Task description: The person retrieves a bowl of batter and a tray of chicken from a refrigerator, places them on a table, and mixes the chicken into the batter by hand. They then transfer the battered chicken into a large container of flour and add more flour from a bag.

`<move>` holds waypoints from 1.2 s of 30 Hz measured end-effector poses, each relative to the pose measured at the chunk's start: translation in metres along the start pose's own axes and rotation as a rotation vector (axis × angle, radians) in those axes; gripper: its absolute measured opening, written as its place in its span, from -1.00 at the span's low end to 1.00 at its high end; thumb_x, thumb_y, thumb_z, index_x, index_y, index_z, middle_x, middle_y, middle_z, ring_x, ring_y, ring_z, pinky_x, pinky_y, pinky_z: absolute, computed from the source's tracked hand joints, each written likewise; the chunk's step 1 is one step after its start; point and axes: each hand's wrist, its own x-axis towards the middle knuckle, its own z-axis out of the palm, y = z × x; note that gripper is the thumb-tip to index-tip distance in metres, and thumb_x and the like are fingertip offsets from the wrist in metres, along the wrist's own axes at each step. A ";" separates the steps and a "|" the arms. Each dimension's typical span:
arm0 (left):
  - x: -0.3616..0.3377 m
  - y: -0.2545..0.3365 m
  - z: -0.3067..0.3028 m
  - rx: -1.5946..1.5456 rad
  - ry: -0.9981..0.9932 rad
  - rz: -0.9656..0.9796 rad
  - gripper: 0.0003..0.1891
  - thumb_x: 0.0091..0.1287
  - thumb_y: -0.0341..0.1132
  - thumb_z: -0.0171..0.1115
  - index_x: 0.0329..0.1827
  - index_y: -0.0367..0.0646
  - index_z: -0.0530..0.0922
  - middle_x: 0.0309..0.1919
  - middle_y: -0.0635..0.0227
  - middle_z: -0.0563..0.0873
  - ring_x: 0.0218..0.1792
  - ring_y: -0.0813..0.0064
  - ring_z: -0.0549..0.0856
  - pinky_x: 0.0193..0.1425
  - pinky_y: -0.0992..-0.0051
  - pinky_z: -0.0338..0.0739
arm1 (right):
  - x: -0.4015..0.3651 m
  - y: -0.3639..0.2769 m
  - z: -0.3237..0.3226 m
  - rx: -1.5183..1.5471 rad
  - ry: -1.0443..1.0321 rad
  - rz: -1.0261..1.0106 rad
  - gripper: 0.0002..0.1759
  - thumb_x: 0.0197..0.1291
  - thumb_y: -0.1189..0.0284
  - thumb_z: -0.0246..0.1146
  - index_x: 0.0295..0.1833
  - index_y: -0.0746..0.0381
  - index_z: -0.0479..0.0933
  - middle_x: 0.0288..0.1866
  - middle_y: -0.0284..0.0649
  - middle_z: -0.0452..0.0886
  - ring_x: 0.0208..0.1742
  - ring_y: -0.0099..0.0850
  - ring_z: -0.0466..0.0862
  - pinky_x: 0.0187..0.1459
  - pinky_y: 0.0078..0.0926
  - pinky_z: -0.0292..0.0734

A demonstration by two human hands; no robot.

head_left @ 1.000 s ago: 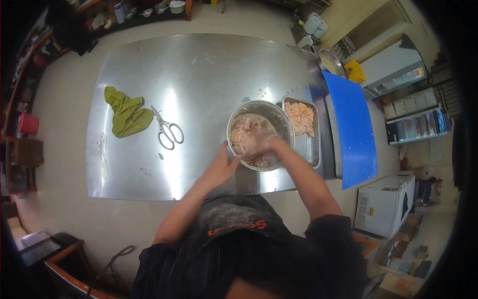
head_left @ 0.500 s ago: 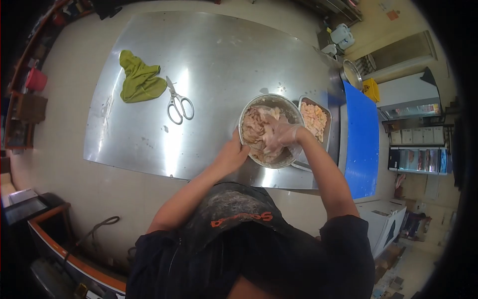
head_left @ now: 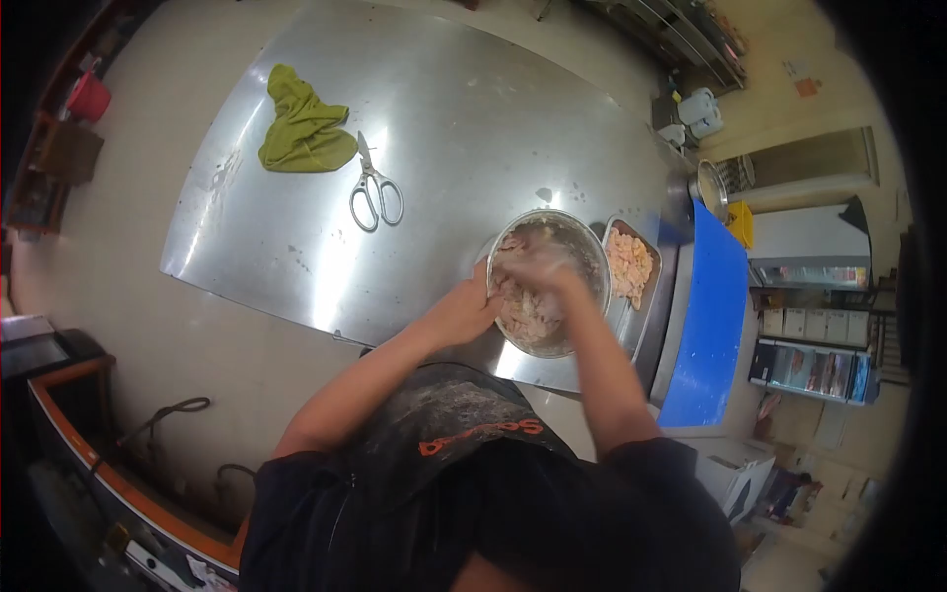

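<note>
A round metal bowl [head_left: 598, 296] stands near the front edge of the steel table [head_left: 434, 128], with pale raw meat pieces [head_left: 528, 318] inside. My left hand [head_left: 470, 312] is closed on the left side of the bowl, its fingers at the rim. Down in the bowl, over the meat, is my right hand [head_left: 541, 264] in a clear plastic glove; motion smears its fingers, so their grip cannot be made out. Beside the bowl on the right sits a metal tray [head_left: 623, 324] holding chopped pinkish-orange pieces [head_left: 629, 264].
Kitchen scissors [head_left: 377, 192] lie on the table with blades slightly apart, beside a crumpled green cloth [head_left: 304, 128]. A blue board [head_left: 708, 316] is right of the tray. Farther back stand a metal pot [head_left: 708, 189] and a yellow container [head_left: 740, 226].
My right hand has moved left within the bowl and is now blurred. My left hand keeps its place at the rim. The whole view has turned and shifted a little.
</note>
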 end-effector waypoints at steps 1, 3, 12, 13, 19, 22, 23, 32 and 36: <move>0.000 0.000 0.002 -0.027 -0.008 0.008 -0.37 0.25 -0.35 -0.04 0.32 -0.41 -0.04 -0.28 -0.31 0.61 -0.17 -0.26 0.60 0.01 0.04 0.45 | 0.008 -0.010 0.033 -0.070 0.112 -0.016 -0.09 -0.13 0.17 0.28 0.39 0.25 0.18 0.07 0.07 0.55 0.17 -0.05 0.53 0.21 -0.26 0.38; -0.005 -0.007 0.004 -0.027 -0.005 0.023 -0.37 0.25 -0.36 -0.05 0.33 -0.40 -0.06 -0.31 -0.30 0.61 -0.20 -0.26 0.60 -0.02 0.02 0.45 | 0.006 -0.009 0.044 -0.080 -0.019 -0.189 -0.08 -0.09 0.16 0.25 0.42 0.25 0.13 0.10 0.09 0.53 0.22 -0.03 0.48 0.24 -0.23 0.35; -0.011 0.006 -0.004 -0.020 -0.007 -0.099 -0.41 0.28 -0.34 -0.07 0.33 -0.36 -0.03 -0.37 -0.30 0.60 -0.26 -0.27 0.59 -0.07 0.00 0.45 | -0.034 -0.015 0.088 0.282 0.247 -0.071 -0.26 0.07 0.27 0.22 0.40 0.16 0.21 0.37 0.09 0.26 0.40 -0.05 0.26 0.32 -0.25 0.22; -0.011 0.006 -0.006 0.000 -0.009 -0.095 -0.41 0.28 -0.34 -0.08 0.33 -0.35 -0.02 -0.37 -0.30 0.60 -0.26 -0.27 0.59 -0.07 0.00 0.45 | -0.029 -0.015 0.089 0.361 0.209 -0.036 -0.27 0.08 0.27 0.23 0.40 0.16 0.22 0.37 0.08 0.26 0.39 -0.07 0.27 0.31 -0.26 0.24; -0.011 0.009 -0.022 0.002 -0.090 -0.064 -0.40 0.29 -0.31 -0.05 0.32 -0.42 0.00 -0.33 -0.30 0.60 -0.23 -0.22 0.61 -0.05 0.03 0.46 | -0.032 0.020 -0.017 0.378 -0.116 -0.306 -0.33 0.15 0.08 0.21 0.31 0.20 0.34 0.20 0.06 0.42 0.19 -0.27 0.46 0.07 -0.34 0.48; -0.003 0.010 -0.020 0.052 -0.121 -0.081 -0.39 0.29 -0.31 -0.03 0.32 -0.44 0.01 -0.32 -0.28 0.61 -0.22 -0.20 0.62 -0.05 0.05 0.47 | -0.006 0.008 0.028 0.741 -0.070 0.077 -0.37 0.26 -0.01 0.07 0.25 0.23 0.40 0.11 0.03 0.49 0.14 -0.29 0.50 0.00 -0.39 0.52; -0.003 0.007 -0.019 0.048 -0.105 -0.055 -0.39 0.29 -0.32 -0.03 0.32 -0.44 0.02 -0.32 -0.28 0.61 -0.22 -0.20 0.62 -0.06 0.06 0.48 | 0.000 -0.010 0.047 0.575 0.073 0.089 -0.38 0.30 -0.03 0.01 0.21 0.25 0.44 0.04 0.02 0.55 0.09 -0.26 0.54 -0.02 -0.40 0.52; -0.020 0.011 -0.034 0.001 -0.160 -0.099 -0.45 0.30 -0.34 -0.06 0.34 -0.30 0.08 -0.24 -0.22 0.61 -0.15 -0.14 0.62 -0.01 0.09 0.46 | -0.014 0.018 0.040 0.329 -0.345 -0.092 -0.36 0.00 -0.04 0.33 -0.07 0.36 0.61 -0.16 0.01 0.66 -0.05 -0.29 0.64 0.06 -0.34 0.47; -0.025 0.012 -0.041 -0.092 -0.214 -0.135 -0.43 0.30 -0.34 -0.07 0.38 -0.19 0.08 -0.05 -0.16 0.58 0.00 -0.09 0.58 0.15 0.12 0.40 | -0.035 0.010 0.097 0.818 -0.278 -0.177 -0.39 -0.09 0.09 0.44 -0.03 0.34 0.59 -0.16 -0.08 0.67 -0.06 -0.31 0.64 0.06 -0.34 0.48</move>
